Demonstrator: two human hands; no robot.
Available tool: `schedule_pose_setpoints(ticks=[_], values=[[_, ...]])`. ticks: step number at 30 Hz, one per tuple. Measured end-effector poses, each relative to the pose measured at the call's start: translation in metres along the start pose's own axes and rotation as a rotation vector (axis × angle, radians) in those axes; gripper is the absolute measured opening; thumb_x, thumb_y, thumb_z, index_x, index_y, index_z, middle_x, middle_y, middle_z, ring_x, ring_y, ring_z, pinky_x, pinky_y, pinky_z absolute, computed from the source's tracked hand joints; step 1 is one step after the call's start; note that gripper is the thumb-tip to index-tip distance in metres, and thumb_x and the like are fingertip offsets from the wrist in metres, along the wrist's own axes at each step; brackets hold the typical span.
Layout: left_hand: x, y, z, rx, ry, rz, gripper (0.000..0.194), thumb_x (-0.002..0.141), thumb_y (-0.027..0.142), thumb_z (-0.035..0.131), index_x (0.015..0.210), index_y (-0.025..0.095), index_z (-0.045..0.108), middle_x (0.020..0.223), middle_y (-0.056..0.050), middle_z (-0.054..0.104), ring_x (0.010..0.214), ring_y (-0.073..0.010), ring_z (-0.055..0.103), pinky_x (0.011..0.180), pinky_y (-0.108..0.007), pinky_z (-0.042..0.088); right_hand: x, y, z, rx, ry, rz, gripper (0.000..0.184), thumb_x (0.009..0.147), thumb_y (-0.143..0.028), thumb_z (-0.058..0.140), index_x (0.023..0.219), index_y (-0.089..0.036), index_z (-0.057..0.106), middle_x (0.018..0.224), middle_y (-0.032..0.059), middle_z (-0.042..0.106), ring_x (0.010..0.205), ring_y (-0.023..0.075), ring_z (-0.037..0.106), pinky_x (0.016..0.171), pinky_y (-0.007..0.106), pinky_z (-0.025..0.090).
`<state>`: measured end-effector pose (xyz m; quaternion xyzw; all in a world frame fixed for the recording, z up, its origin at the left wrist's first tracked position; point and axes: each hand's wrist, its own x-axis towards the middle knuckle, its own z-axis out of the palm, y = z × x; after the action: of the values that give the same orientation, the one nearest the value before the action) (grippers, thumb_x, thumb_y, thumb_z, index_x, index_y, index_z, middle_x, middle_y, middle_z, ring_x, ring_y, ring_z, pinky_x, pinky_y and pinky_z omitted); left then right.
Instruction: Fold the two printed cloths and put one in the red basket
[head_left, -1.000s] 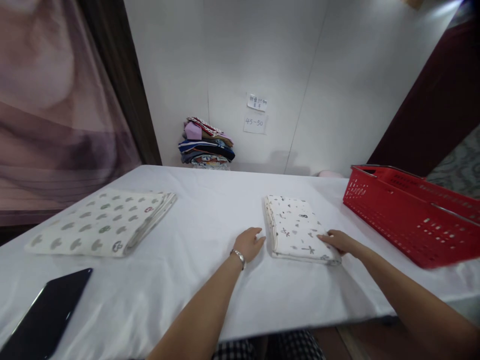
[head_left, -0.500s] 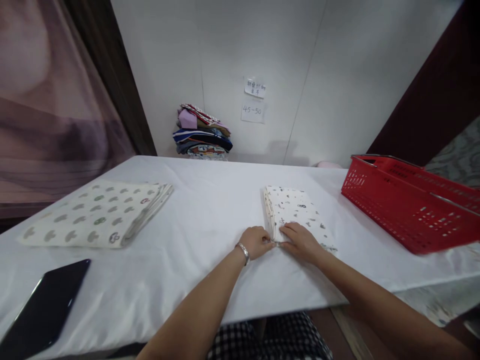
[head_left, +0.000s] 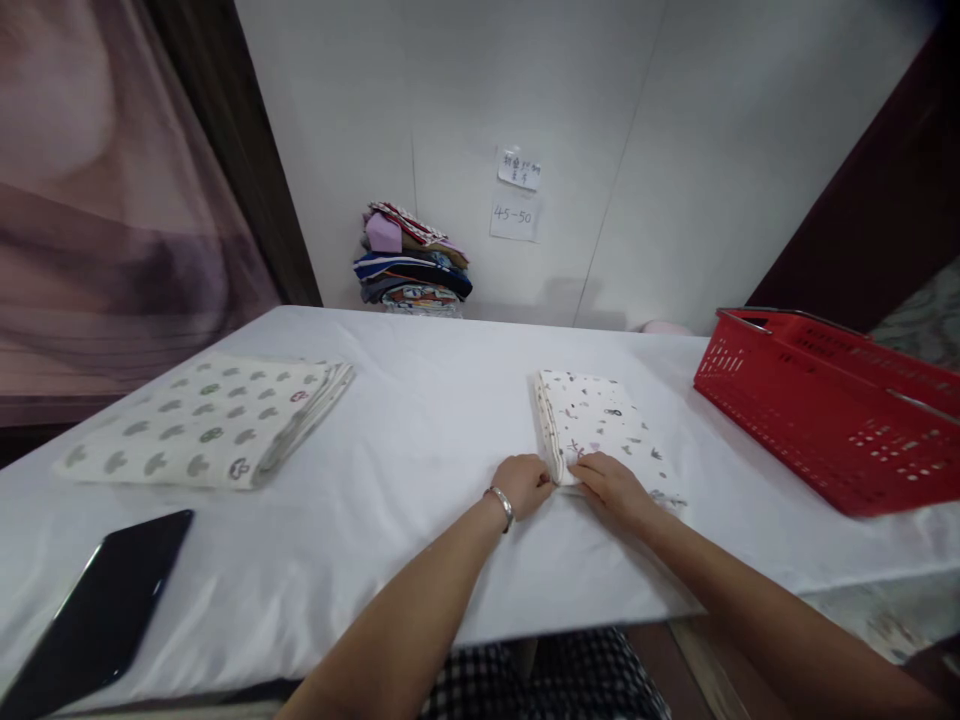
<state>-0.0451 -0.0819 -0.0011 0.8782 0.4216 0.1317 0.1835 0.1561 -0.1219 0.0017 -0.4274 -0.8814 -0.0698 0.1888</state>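
A folded white cloth [head_left: 611, 425] with small dark prints lies on the table right of centre, its folded layers showing along the left side. At its near left corner my left hand [head_left: 525, 484], with a silver bracelet on the wrist, has its fingers curled closed at the cloth's edge. My right hand [head_left: 611, 490] grips the near edge just beside it, fingers on top of the fabric; its thumb is hard to make out. Further left lies a larger folded cream cloth [head_left: 195, 425] with grey mushroom-like prints.
A red plastic basket [head_left: 817, 410] stands at the right of the white-covered table [head_left: 420, 440]. A dark, glossy flat device [head_left: 105, 605] lies at the near left. Against the back wall is a stack of folded fabrics [head_left: 412, 262], with paper notes [head_left: 516, 195] beside it.
The view has shifted slightly. My hands stay at the cloth's near left corner, where the bit of fabric pinched between them before no longer sticks out.
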Motion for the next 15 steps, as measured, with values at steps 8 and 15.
schedule_pose_setpoints(ticks=[8,15], values=[[-0.001,-0.002,0.001,-0.080,0.076,-0.012,0.012,0.075,0.028,0.052,0.073,0.020,0.061,0.079,-0.001,0.060,0.075,-0.0154,0.054,0.067,-0.026,0.040,0.001,-0.009,-0.002,0.040,-0.014,0.007,0.019,0.085,-0.019,0.042,0.098,-0.018,0.056,0.090,0.0084,0.056,0.083,0.0197,0.049,0.071,0.034,0.042],[-0.005,0.001,0.001,-0.229,0.292,0.170,0.024,0.073,0.018,0.052,0.096,0.021,0.057,0.098,-0.003,0.055,0.093,-0.0166,0.049,0.081,-0.028,0.041,0.003,-0.010,-0.010,0.176,-0.041,0.039,0.020,0.084,-0.025,0.045,0.099,-0.020,0.059,0.090,0.0072,0.057,0.083,0.0187,0.051,0.072,0.033,0.043]])
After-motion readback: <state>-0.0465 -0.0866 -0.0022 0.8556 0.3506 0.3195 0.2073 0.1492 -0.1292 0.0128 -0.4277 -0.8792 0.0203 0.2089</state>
